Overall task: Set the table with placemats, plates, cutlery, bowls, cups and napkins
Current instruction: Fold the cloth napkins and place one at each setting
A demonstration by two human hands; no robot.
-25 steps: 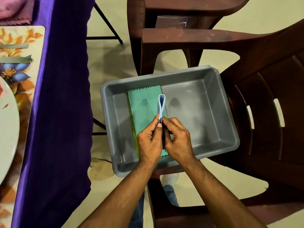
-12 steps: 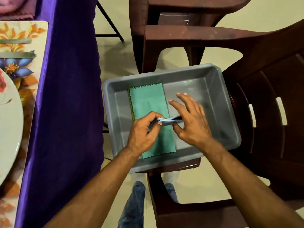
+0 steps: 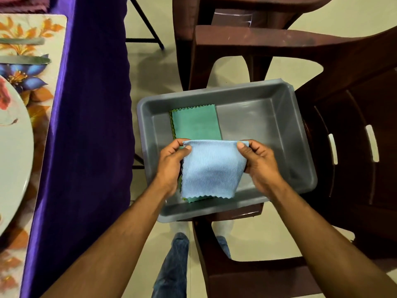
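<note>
The left hand (image 3: pixel 171 164) pinches the far left corner of the blue napkin (image 3: pixel 211 168), and the right hand (image 3: pixel 261 163) pinches its far right corner. The napkin hangs spread between them, above a green napkin (image 3: pixel 195 123) lying in the grey tub (image 3: pixel 268 125). The tub rests on a brown chair (image 3: pixel 354 147). At far left a plate (image 3: pixel 12 151) lies on a flowered placemat (image 3: pixel 43 89).

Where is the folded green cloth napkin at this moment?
In the head view, the folded green cloth napkin lies flat in the left half of the grey plastic tub, partly hidden behind the light blue ribbed napkin held up by both hands.
</note>
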